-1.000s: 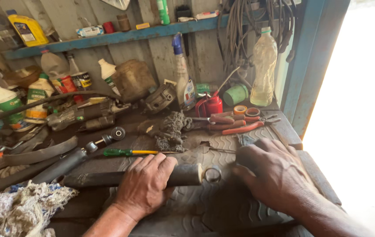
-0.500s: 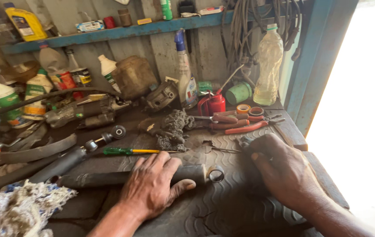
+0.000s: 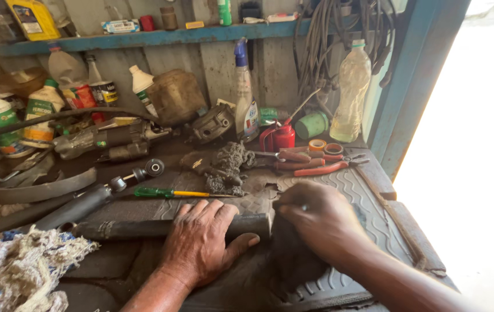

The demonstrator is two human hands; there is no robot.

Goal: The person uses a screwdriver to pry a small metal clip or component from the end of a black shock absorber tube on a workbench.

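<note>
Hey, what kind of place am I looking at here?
Probably a small repair workshop. The bench holds pliers and a green-handled screwdriver, a red oil can stands at the back, and cables hang on the wall. The left hand presses a dark tube.

The left hand (image 3: 200,242) lies over the middle of a dark tube (image 3: 143,229), hiding that stretch; its palm side cannot be seen. The right hand (image 3: 322,219) covers the tube's right end and presses a dark cloth (image 3: 290,260), whose shape is unclear in shadow. What the right fingers grip cannot be told. Both forearms are cut off by the bottom edge. The rag pile (image 3: 16,271) runs off the lower left corner. The doorway (image 3: 478,144) at right is washed out white.
</note>
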